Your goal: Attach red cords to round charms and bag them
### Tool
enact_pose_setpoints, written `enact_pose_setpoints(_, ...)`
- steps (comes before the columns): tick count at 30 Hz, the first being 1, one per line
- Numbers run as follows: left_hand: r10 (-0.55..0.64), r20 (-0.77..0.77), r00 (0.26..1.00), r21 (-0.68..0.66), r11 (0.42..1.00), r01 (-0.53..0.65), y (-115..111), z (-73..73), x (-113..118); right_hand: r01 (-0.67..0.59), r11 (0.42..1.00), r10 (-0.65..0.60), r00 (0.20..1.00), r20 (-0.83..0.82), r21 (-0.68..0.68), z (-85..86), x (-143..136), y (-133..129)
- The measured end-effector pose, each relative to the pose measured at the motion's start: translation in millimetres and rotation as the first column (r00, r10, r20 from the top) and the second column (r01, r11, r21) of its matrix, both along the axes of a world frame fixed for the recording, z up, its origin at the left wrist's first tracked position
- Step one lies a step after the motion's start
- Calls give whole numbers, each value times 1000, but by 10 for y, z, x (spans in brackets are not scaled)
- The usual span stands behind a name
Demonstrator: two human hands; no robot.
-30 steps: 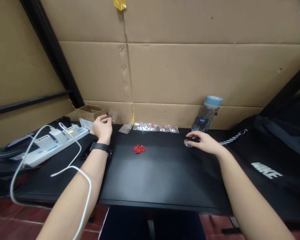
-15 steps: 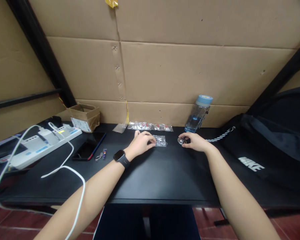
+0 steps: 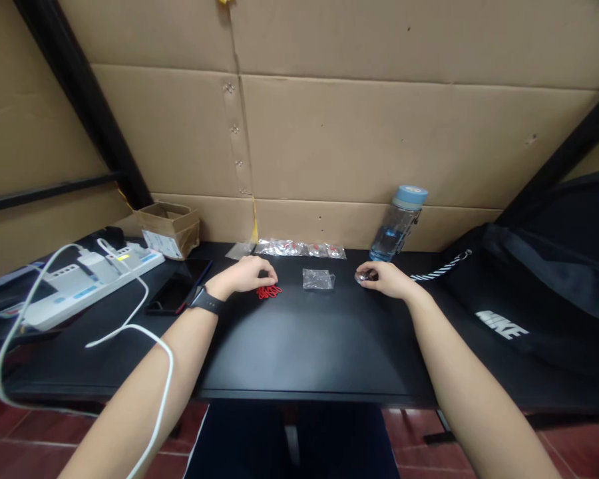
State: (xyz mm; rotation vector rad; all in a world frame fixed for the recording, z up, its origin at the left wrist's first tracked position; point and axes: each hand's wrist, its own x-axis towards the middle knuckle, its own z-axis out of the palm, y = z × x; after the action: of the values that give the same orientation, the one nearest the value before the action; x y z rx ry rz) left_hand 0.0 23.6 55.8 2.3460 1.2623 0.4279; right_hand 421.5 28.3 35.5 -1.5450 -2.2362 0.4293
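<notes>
My left hand (image 3: 251,273) is low over the black table, its thumb and fingertips closed on a bundled red cord (image 3: 269,292) that lies in loops beneath them. Farther right, my right hand (image 3: 388,279) has its thumb and fingers closed around a small, shiny, round object (image 3: 364,275), partly hidden by the fingers. Between the two hands a crumpled clear plastic bag (image 3: 318,279) lies flat, touched by neither.
Clear packets with red bits (image 3: 299,249) line the cardboard wall. A water bottle (image 3: 392,225) stands behind my right hand, beside a black bag (image 3: 524,293). Leftward are a cardboard box (image 3: 172,229), a phone (image 3: 172,293) and a power strip (image 3: 92,289) with a white cable.
My left hand has moved left from the clear plastic bag, and the red cord now shows under its fingers. The bag stays put. My right hand has barely moved with its shiny object.
</notes>
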Motion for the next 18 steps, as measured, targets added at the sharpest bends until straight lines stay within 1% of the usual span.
enact_pose_setpoints(2,-27,12,1000,-17,999,27,9,-35,7,0,1000,0,1000,-8,0,0,10,3)
enact_pose_setpoints(5,-52,-7,999,39,998,53,27,-94,43,4,1000,-4,1000,-10,1,-4,29,11)
enact_pose_setpoints(10,-46,-77,996,108,993,54,39,-163,105,0,1000,0,1000,5,-9,-10,68,22)
enact_pose_setpoints(13,-39,-138,990,120,991,56,17,-169,132,16,1000,-16,1000,4,-17,-1,100,15)
enact_pose_setpoints(15,-26,-152,988,133,990,46,-1,-161,145,28,1000,-28,1000,-7,-13,15,118,3)
enact_pose_setpoints(18,24,-90,996,187,982,-7,-31,-123,175,37,999,-34,997,-62,40,61,99,-28)
